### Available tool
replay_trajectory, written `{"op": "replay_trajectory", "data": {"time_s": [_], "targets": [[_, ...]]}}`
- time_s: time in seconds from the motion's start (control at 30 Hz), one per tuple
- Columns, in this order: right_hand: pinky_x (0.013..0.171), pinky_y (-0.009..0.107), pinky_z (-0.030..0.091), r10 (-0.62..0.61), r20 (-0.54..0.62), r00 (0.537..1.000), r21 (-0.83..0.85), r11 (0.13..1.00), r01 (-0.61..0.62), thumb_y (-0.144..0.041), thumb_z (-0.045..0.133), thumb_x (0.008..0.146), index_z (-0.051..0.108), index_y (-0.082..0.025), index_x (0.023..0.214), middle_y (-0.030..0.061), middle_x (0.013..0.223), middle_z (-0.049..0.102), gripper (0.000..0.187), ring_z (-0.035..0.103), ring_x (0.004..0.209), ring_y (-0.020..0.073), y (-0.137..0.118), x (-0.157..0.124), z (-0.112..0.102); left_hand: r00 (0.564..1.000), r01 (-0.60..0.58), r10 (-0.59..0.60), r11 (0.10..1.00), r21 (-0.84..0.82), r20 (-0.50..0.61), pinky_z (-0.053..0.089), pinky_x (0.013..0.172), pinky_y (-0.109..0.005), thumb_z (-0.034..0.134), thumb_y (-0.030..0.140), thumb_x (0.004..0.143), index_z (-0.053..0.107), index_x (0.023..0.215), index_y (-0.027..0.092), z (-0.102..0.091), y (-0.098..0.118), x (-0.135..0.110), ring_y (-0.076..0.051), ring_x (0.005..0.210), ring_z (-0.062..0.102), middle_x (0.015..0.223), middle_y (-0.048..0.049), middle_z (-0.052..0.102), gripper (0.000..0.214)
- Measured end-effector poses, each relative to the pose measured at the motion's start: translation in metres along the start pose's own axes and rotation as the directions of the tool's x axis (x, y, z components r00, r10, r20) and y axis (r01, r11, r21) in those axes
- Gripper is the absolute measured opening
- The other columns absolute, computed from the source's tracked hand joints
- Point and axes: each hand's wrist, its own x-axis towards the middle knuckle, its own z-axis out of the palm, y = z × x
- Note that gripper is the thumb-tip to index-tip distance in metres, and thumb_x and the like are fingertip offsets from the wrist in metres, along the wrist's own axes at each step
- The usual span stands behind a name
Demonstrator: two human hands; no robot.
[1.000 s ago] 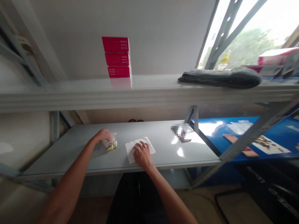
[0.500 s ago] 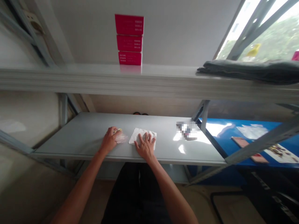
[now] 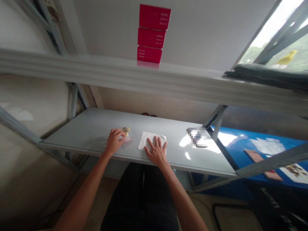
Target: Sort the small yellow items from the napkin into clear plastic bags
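Note:
My right hand (image 3: 157, 150) lies flat with fingers spread on a white cloth or tissue (image 3: 144, 140) on the grey shelf board. To its left, my left hand (image 3: 115, 140) has its fingers curled together on a small clear plastic bag (image 3: 128, 141). Small gold-coloured pieces (image 3: 125, 130) show at the bag's far end, just beyond my fingertips; their kind is too small to make out. Part of the bag is hidden under the fingers.
Three red boxes (image 3: 153, 35) are stacked on the upper shelf (image 3: 108, 65), whose front edge crosses above my hands. A dark folded cloth (image 3: 267, 75) lies there too. A blurred-out object (image 3: 197, 137) rests right on the board. Beyond a metal post stands a blue table (image 3: 237, 150).
The view has tilted and shifted. My left hand has turned slightly, and the bag now lies spread on the board with more of its gold pieces showing. My right hand stays on the white cloth.

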Motion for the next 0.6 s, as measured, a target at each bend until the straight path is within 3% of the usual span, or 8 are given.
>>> {"op": "replay_trajectory", "data": {"time_s": [0.13, 0.23, 0.37, 0.5, 0.6], "targets": [[0.115, 0.069, 0.014, -0.02, -0.154, 0.988, 0.018, 1.0, 0.023, -0.058, 0.042, 0.1, 0.034, -0.03, 0.159, 0.016, 0.166, 0.022, 0.065, 0.019, 0.151, 0.041, 0.003, -0.002, -0.008, 0.991, 0.051, -0.043, 0.997, 0.055, -0.129, 0.046, 0.102, -0.047, 0.07, 0.024, 0.084, 0.072, 0.079, 0.024, -0.003, 0.013, -0.001, -0.028, 0.108, 0.056, 0.103, -0.0074, 0.07, 0.006], [0.113, 0.049, 0.034, -0.096, -0.26, 0.961, 0.106, 0.986, 0.128, -0.041, 0.044, 0.102, 0.047, -0.024, 0.151, 0.0157, 0.156, 0.039, 0.052, 0.042, 0.137, 0.0315, -0.008, 0.011, -0.019, 0.976, 0.067, -0.065, 0.998, 0.004, -0.21, 0.049, 0.098, -0.047, 0.07, 0.031, 0.087, 0.075, 0.081, 0.024, 0.005, 0.026, -0.001, -0.027, 0.105, 0.057, 0.106, -0.0081, 0.067, 0.01], [0.092, 0.032, 0.049, -0.26, -0.19, 0.947, 0.182, 0.938, 0.294, -0.031, 0.043, 0.103, 0.059, -0.026, 0.139, 0.0103, 0.136, 0.058, 0.041, 0.063, 0.104, 0.0205, -0.036, 0.038, -0.029, 0.988, -0.015, -0.006, 0.991, -0.136, -0.154, 0.051, 0.099, -0.045, 0.063, 0.031, 0.093, 0.075, 0.082, 0.024, 0.022, 0.041, 0.002, -0.025, 0.105, 0.06, 0.105, -0.0073, 0.066, 0.017], [0.078, 0.028, 0.049, -0.246, -0.071, 0.967, 0.164, 0.953, 0.255, -0.032, 0.045, 0.102, 0.071, -0.027, 0.122, 0.0074, 0.114, 0.067, 0.033, 0.068, 0.092, 0.0192, -0.059, 0.057, -0.028, 0.991, -0.045, 0.022, 0.983, -0.18, -0.132, 0.05, 0.101, -0.045, 0.057, 0.031, 0.097, 0.074, 0.087, 0.024, 0.027, 0.05, 0.001, -0.024, 0.109, 0.061, 0.106, -0.0071, 0.067, 0.021], [0.077, 0.027, 0.047, -0.204, -0.091, 0.975, 0.232, 0.947, 0.22, -0.028, 0.043, 0.103, 0.076, -0.024, 0.106, 0.0072, 0.101, 0.07, 0.034, 0.068, 0.086, 0.0181, -0.069, 0.061, -0.021, 0.973, 0.004, -0.042, 0.986, -0.167, -0.225, 0.05, 0.101, -0.044, 0.06, 0.038, 0.095, 0.071, 0.098, 0.023, 0.021, 0.054, -0.002, -0.025, 0.11, 0.06, 0.114, -0.0099, 0.065, 0.019]]}}
